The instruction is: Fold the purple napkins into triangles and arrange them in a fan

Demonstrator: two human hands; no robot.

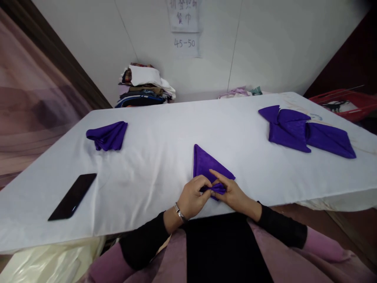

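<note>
While the left hand [196,197] pinches gathered folds of the purple cloth [207,163] between thumb and fingers, the right hand [231,192] grips them too, fingers part-curled. Cloth's at the white table's [147,157] near middle; phone [73,196] near left.

Worktop [141,173]: bright, soft satin sheen left of centre; no hard shadows, source out of frame.
Wall [212,70]: duller grey, fairly even.
Phone [72,196]: near-black, small bluish glint on lower right edge.
Purple cloth [207,163]: deep tone, fold detail partly lost.
Paper sign [185,43]: lower digits legible, upper strokes soft, cut by frame top.
Edges: wide-angle stretch, wall seams lean; top right corner near-black.
</note>
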